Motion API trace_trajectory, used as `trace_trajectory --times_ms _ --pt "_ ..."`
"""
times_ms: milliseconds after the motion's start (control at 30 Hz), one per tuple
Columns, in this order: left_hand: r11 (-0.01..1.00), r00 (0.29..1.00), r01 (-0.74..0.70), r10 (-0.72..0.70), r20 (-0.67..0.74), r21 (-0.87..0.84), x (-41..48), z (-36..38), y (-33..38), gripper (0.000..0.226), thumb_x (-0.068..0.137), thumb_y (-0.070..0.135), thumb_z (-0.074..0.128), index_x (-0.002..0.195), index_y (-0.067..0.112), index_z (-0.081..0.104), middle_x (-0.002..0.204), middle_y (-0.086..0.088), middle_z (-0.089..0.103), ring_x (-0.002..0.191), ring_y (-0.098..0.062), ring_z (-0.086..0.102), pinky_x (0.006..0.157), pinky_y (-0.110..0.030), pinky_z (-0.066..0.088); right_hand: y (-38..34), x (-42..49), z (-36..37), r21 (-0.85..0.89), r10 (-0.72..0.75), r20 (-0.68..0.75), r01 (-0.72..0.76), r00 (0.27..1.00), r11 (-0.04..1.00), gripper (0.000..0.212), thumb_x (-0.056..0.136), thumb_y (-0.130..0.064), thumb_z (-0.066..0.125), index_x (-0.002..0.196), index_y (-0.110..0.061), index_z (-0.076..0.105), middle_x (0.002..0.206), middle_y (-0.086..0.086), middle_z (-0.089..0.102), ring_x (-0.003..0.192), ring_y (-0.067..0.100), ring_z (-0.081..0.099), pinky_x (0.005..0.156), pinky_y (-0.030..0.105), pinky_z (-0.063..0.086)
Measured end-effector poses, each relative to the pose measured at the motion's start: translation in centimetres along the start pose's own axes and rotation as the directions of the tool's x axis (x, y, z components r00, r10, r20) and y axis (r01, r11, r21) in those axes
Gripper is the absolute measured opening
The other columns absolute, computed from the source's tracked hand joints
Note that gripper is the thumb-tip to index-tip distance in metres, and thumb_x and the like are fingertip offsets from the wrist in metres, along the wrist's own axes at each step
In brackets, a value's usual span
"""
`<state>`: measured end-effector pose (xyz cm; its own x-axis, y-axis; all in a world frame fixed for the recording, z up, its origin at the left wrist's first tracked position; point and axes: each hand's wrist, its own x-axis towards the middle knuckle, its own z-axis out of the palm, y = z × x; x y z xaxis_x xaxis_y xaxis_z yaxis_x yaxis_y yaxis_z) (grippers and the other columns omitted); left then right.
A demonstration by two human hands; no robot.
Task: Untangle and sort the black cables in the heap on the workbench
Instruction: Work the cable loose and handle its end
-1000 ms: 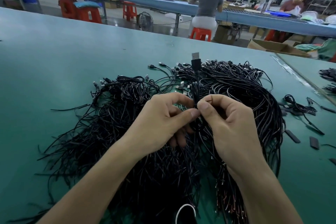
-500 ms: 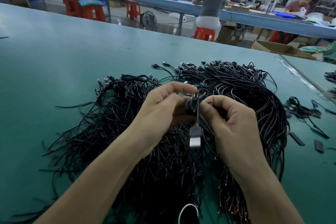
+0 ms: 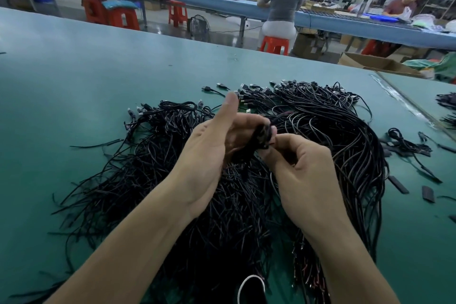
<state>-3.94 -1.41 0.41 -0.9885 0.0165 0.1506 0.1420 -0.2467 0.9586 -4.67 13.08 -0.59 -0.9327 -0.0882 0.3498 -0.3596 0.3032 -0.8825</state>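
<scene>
Green matting covers the table (image 3: 74,76). Its left and upper-left stretch is bare surface up to the far edge, which runs across the upper frame. The heap (image 3: 153,170) of black cables fills the centre and lower centre, with stray ends fanning out to the left. Above it the left hand (image 3: 209,155), thumb raised, curls its fingers against a small cable bundle (image 3: 262,136), so its grip is closed on it. The right hand (image 3: 306,175) pinches the same bundle from the right. Right of the heap lie loose cable scraps (image 3: 407,148), near a taped seam (image 3: 404,106) where a second table (image 3: 424,86) begins at the right edge.
</scene>
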Motion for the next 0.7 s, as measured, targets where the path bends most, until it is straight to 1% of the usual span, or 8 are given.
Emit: trace_trajectory --times_ms 133,200,267,333,433,533,600,700 --pt "0.989 0.998 -0.048 0.043 0.036 0.143 0.0 0.2 -0.1 0.036 0.085 0.052 0.06 0.065 0.027 0.077 0.108 0.012 0.074 0.116 0.0 0.061 0.105 -0.031 0.035 0.3 -0.1 0.1 -0.011 0.013 -0.018 -0.014 1.0 1.0 0.014 0.094 -0.017 0.065 0.085 -0.024 0.073 0.076 -0.002 0.072 0.073 0.025 0.066 0.066 0.037 0.054" --pt "0.965 0.998 -0.067 0.07 -0.003 0.252 0.1 0.1 -0.7 0.024 0.074 0.054 0.072 0.07 0.031 0.078 0.11 0.02 0.07 0.115 0.008 0.057 0.097 -0.023 0.039 0.2 0.0 0.0 0.015 0.025 -0.038 -0.025 0.999 1.0 0.016 0.095 -0.021 0.066 0.08 -0.023 0.072 0.073 -0.001 0.071 0.071 0.027 0.065 0.066 0.041 0.055" --pt "0.908 0.992 -0.083 0.115 -0.055 0.412 0.3 -0.3 -1.3 0.028 0.069 0.056 0.078 0.091 0.038 0.074 0.107 0.016 0.065 0.101 0.006 0.059 0.085 -0.018 0.044 0.2 0.2 -0.3 0.06 0.042 -0.064 -0.038 0.997 0.997 0.017 0.095 -0.021 0.066 0.079 -0.022 0.073 0.069 -0.005 0.07 0.061 0.02 0.062 0.06 0.034 0.054" --pt "0.861 0.991 -0.052 0.107 -0.082 0.506 0.4 -0.8 -1.8 0.041 0.071 0.059 0.077 0.104 0.042 0.06 0.095 0.012 0.064 0.08 0.0 0.061 0.07 -0.019 0.047 0.1 0.3 -0.6 0.109 0.054 -0.085 -0.045 0.995 0.993 0.019 0.095 -0.017 0.064 0.079 -0.022 0.072 0.064 -0.015 0.067 0.057 -0.001 0.057 0.059 0.015 0.047" --pt "0.837 0.995 0.032 -0.08 0.064 0.547 0.4 -0.9 -1.7 0.032 0.083 0.061 0.066 0.101 0.035 0.061 0.079 0.005 0.073 0.062 -0.011 0.068 0.054 -0.026 0.05 -0.1 0.3 -0.7 0.221 0.113 -0.046 -0.1 0.993 0.97 0.019 0.095 -0.013 0.064 0.078 -0.016 0.072 0.06 -0.016 0.064 0.057 -0.006 0.057 0.057 0.009 0.047" --pt "0.883 0.972 0.015 -0.123 0.2 0.47 0.4 -1.0 -1.5 0.023 0.099 0.035 0.058 0.088 0.017 0.069 0.073 -0.003 0.074 0.053 -0.016 0.068 0.044 -0.022 0.048 -0.1 0.1 -0.4 0.34 0.228 0.022 -0.222 0.973 0.914 0.023 0.094 -0.016 0.064 0.073 -0.016 0.073 0.061 -0.007 0.065 0.06 0.006 0.061 0.056 0.021 0.055" --pt "0.899 0.976 -0.01 -0.087 0.2 0.437 0.5 -1.2 -1.4 0.022 0.099 0.025 0.06 0.086 0.01 0.069 0.069 -0.005 0.073 0.05 -0.015 0.066 0.042 -0.021 0.048 0.0 0.1 -0.1 0.367 0.276 0.042 -0.272 0.96 0.89 0.026 0.092 -0.019 0.067 0.068 -0.022 0.075 0.057 -0.008 0.06 0.055 0.005 0.054 0.054 0.018 0.05" --pt "0.907 0.994 -0.013 -0.032 0.101 0.421 0.9 -2.0 -1.5 0.018 0.095 0.025 0.066 0.084 0.012 0.071 0.065 -0.007 0.072 0.047 -0.015 0.064 0.041 -0.021 0.048 0.0 0.1 0.2 0.449 0.304 0.038 -0.288 0.952 0.846 0.015 0.088 -0.021 0.071 0.075 -0.023 0.078 0.059 -0.005 0.057 0.053 0.004 0.049 0.049 0.012 0.041"
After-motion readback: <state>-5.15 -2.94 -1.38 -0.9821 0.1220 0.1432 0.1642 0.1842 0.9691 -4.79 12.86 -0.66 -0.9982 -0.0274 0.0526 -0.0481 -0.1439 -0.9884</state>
